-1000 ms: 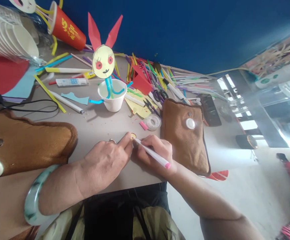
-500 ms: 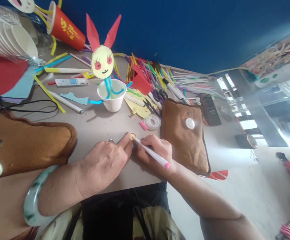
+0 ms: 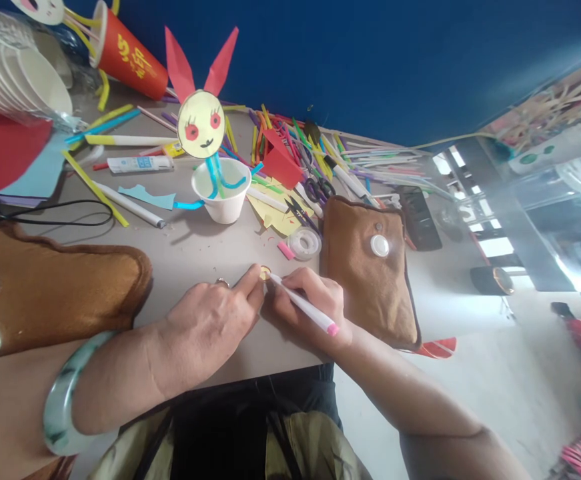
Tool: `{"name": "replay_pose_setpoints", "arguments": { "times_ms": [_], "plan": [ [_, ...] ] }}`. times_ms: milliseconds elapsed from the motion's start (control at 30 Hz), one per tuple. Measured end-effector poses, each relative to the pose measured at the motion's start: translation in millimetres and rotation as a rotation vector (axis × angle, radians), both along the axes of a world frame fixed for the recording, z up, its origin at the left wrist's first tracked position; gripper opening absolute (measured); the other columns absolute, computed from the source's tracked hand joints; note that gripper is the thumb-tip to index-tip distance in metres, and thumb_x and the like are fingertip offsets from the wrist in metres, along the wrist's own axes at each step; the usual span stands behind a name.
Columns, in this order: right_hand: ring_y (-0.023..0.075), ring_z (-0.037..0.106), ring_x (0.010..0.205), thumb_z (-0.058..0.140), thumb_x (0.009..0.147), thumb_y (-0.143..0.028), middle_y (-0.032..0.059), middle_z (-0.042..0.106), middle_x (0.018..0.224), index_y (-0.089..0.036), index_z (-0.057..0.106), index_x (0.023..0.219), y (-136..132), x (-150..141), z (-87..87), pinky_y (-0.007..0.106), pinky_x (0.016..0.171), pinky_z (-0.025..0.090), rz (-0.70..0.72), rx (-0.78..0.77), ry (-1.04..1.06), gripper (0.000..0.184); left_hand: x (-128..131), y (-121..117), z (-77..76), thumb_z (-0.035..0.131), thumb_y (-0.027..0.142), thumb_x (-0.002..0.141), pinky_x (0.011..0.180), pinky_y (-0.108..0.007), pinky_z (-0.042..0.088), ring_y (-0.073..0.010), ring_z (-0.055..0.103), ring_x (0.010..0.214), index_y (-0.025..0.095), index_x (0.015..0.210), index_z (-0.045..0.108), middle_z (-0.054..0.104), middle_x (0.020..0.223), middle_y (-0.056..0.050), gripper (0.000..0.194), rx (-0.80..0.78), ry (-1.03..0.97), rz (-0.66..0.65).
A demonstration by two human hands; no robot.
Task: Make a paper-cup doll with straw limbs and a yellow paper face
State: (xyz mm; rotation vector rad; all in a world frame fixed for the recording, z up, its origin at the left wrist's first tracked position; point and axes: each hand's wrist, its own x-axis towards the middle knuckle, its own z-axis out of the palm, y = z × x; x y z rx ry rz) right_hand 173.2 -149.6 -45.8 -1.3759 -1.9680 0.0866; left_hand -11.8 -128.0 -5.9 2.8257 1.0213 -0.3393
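My right hand [image 3: 313, 297] is closed round a white marker [image 3: 306, 310] with a pink end, its tip down at a small yellow paper piece [image 3: 265, 273] with a dark outline. My left hand [image 3: 215, 327] presses that piece against the table with its fingertips, the other fingers curled under. Part of the piece is hidden by the finger. Just beyond my hands lie a pink marker cap [image 3: 285, 250] and a roll of clear tape [image 3: 304, 244]. Farther back, a paper rabbit face [image 3: 201, 127] with red ears stands on blue straws in a white paper cup [image 3: 221, 207].
Brown plush pouches lie at the left [image 3: 60, 287] and right [image 3: 370, 280]. Scissors [image 3: 315, 190], yellow paper scraps [image 3: 273, 215] and many coloured straws fill the back by the blue partition [image 3: 370, 60]. A red cup [image 3: 130, 57] leans near stacked white cups [image 3: 25, 80].
The view has shifted slightly, so objects at the left sit a little farther left. Both hands keep nearly the same pose, with the marker tip still at the yellow piece.
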Motion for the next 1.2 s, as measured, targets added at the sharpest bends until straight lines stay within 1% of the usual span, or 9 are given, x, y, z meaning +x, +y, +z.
{"name": "replay_pose_setpoints", "arguments": {
  "times_ms": [167, 300, 533, 667, 733, 800, 933, 1067, 1200],
  "plan": [
    [0.0057, 0.045, 0.042, 0.058, 0.076, -0.014, -0.0056, 0.053, 0.053, -0.022, 0.042, 0.065, -0.7, -0.1, 1.3, 0.018, 0.042, 0.035, -0.019, -0.022, 0.021, 0.021, -1.6, -0.7, -3.0, 0.042, 0.010, 0.094, 0.047, -0.025, 0.050, -0.0130, 0.068, 0.064, 0.019, 0.133, 0.054, 0.052, 0.144, -0.014, 0.041, 0.017, -0.020, 0.005],
    [0.0053, 0.043, 0.042, 0.057, 0.076, -0.013, -0.0057, 0.052, 0.053, -0.022, 0.041, 0.065, -0.8, -0.3, 2.7, 0.018, 0.041, 0.034, -0.016, -0.040, 0.031, 0.022, -2.0, -1.0, -3.9, 0.042, 0.013, 0.096, 0.049, -0.024, 0.050, -0.0117, 0.068, 0.065, 0.020, 0.133, 0.054, 0.051, 0.147, -0.013, 0.039, 0.008, -0.037, 0.017],
    [0.0046, 0.040, 0.041, 0.057, 0.076, -0.013, -0.0064, 0.050, 0.052, -0.022, 0.041, 0.064, -1.9, -0.2, 2.1, 0.017, 0.041, 0.035, -0.029, -0.052, 0.034, 0.022, -1.0, -0.4, 1.5, 0.045, 0.008, 0.094, 0.054, -0.023, 0.053, -0.0102, 0.068, 0.065, 0.020, 0.137, 0.052, 0.047, 0.151, -0.016, 0.045, -0.058, -0.029, 0.033],
    [0.0045, 0.039, 0.042, 0.057, 0.077, -0.014, -0.0063, 0.051, 0.052, -0.022, 0.042, 0.066, -2.9, 0.4, 1.5, 0.017, 0.042, 0.036, -0.025, -0.059, 0.034, 0.020, -0.5, 0.4, 4.2, 0.044, 0.005, 0.092, 0.051, -0.025, 0.053, -0.0125, 0.069, 0.066, 0.020, 0.143, 0.049, 0.044, 0.154, -0.016, 0.053, -0.049, 0.033, -0.003],
    [0.0047, 0.041, 0.042, 0.057, 0.077, -0.014, -0.0059, 0.053, 0.053, -0.022, 0.042, 0.067, -3.4, 0.7, 0.9, 0.017, 0.042, 0.036, -0.024, -0.066, 0.028, 0.020, -0.4, 0.4, 4.3, 0.043, 0.005, 0.092, 0.050, -0.027, 0.053, -0.0141, 0.070, 0.066, 0.020, 0.144, 0.048, 0.043, 0.155, -0.015, 0.054, -0.035, 0.054, -0.018],
    [0.0049, 0.042, 0.043, 0.057, 0.077, -0.014, -0.0053, 0.055, 0.055, -0.022, 0.042, 0.067, -3.9, 1.0, 0.0, 0.017, 0.043, 0.037, -0.031, -0.071, 0.026, 0.020, -0.4, 0.3, 3.5, 0.042, 0.007, 0.094, 0.049, -0.028, 0.053, -0.0143, 0.069, 0.066, 0.020, 0.143, 0.049, 0.044, 0.154, -0.015, 0.051, -0.028, 0.040, -0.015],
    [0.0055, 0.044, 0.043, 0.058, 0.075, -0.014, -0.0049, 0.057, 0.057, -0.022, 0.042, 0.067, -4.7, 1.7, -2.1, 0.018, 0.043, 0.037, -0.030, -0.078, 0.044, 0.020, -0.6, 0.2, 2.2, 0.043, 0.010, 0.095, 0.049, -0.028, 0.052, -0.0132, 0.068, 0.063, 0.019, 0.138, 0.052, 0.045, 0.152, -0.015, 0.045, -0.030, 0.009, 0.003],
    [0.0063, 0.049, 0.044, 0.058, 0.076, -0.013, -0.0037, 0.060, 0.059, -0.023, 0.043, 0.069, -4.9, 2.2, -2.1, 0.019, 0.044, 0.040, -0.006, -0.077, 0.045, 0.019, -0.7, 0.2, 3.1, 0.044, 0.011, 0.095, 0.051, -0.026, 0.052, -0.0115, 0.068, 0.063, 0.020, 0.135, 0.054, 0.048, 0.150, -0.014, 0.042, -0.057, -0.003, 0.019],
    [0.0075, 0.054, 0.047, 0.058, 0.075, -0.012, -0.0031, 0.061, 0.059, -0.022, 0.044, 0.069, -5.2, 2.2, -1.5, 0.019, 0.046, 0.043, 0.000, -0.055, 0.043, 0.018, -1.0, -0.1, 2.8, 0.043, 0.011, 0.096, 0.050, -0.025, 0.050, -0.0117, 0.067, 0.063, 0.020, 0.137, 0.052, 0.048, 0.151, -0.014, 0.043, -0.037, 0.007, 0.008]
  ]
}}
